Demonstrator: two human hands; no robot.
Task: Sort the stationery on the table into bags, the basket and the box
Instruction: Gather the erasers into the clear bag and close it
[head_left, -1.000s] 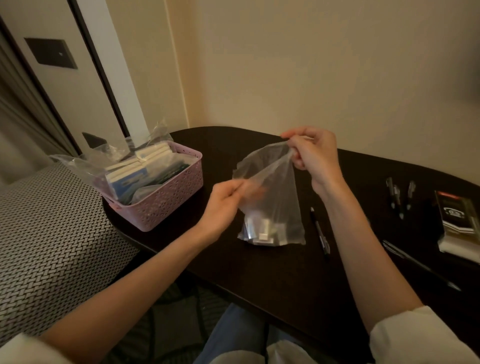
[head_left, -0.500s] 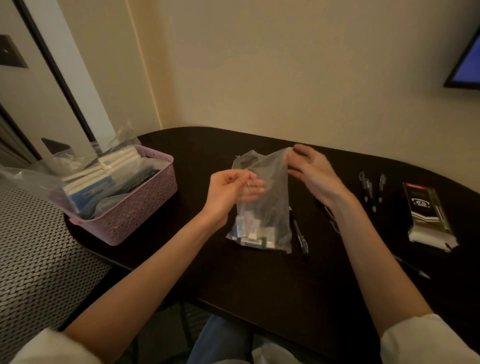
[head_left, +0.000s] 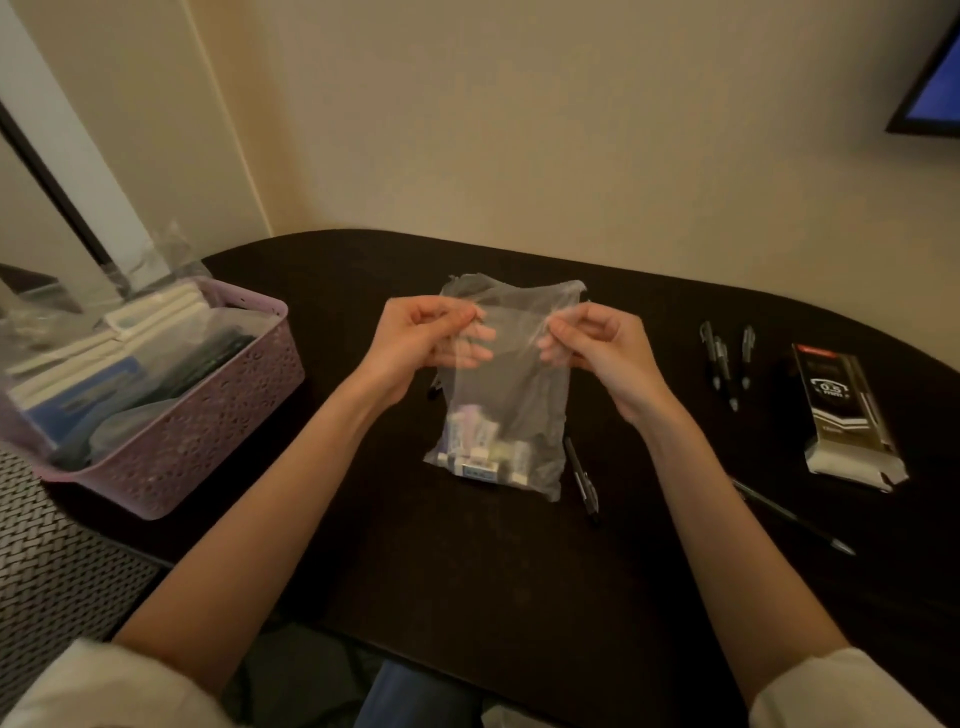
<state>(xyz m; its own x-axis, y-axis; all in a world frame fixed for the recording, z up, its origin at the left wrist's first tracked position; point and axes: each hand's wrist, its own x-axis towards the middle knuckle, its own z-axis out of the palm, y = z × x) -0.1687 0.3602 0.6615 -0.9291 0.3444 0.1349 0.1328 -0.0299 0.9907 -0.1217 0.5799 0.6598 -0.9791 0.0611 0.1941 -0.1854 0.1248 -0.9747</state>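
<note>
Clear bag at frame centre, left hand and right hand pinching its top corners, apparently to seal the small stationery inside

A dark, rounded bench sits pushed into the corner of a dimly lit room, its glossy top nearly black under warm, yellowish light. Plain cream walls rise behind it — bare except for a dark-framed screen glowing blue at the upper right edge. At left, a white vertical strip with a black border runs up the wall, and below it lies a surface with a grey-and-white woven pattern.
</note>
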